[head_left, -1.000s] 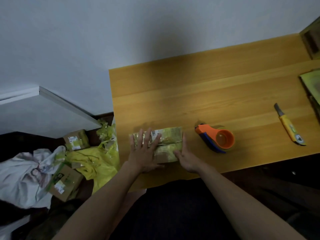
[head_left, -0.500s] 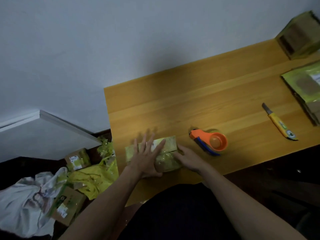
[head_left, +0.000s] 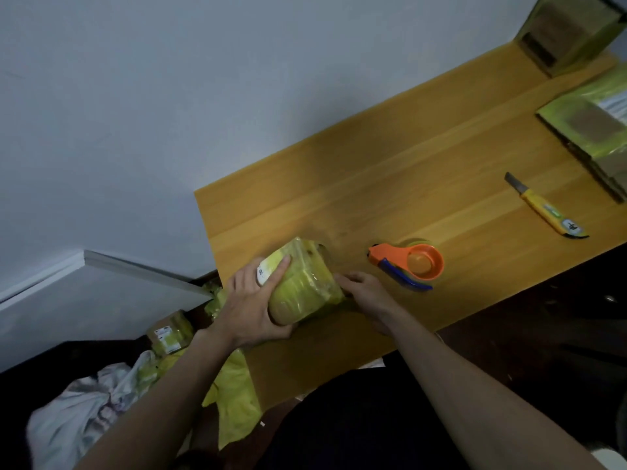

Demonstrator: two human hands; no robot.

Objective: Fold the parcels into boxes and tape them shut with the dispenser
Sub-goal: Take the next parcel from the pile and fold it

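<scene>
Yellow-green tape covers the parcel (head_left: 302, 283), which sits tilted at the near left corner of the wooden table (head_left: 390, 184), close to both the left edge and the front edge. The left hand (head_left: 251, 310) grips the parcel's left end, fingers laid over the top by a white label and thumb curled under the near brown face. The right hand (head_left: 364, 293) touches the parcel's right side, its fingers bent against the wrapping; whether they clasp it I cannot tell. Just right of that hand lies the orange tape dispenser (head_left: 412, 266) with its blue handle, apart from the parcel and near the front edge. Behind both, a broad stretch of bare wood runs to the wall. A yellow utility knife (head_left: 546, 210) lies well to the right, blade pointing away. Near the right edge lies a flat taped parcel (head_left: 590, 123), and an upright box (head_left: 570, 32) stands at the far right corner against the wall. On the floor left of the table lie a small labelled box (head_left: 169, 334), yellow plastic wrapping (head_left: 234, 398) and a white bag (head_left: 78, 418).
</scene>
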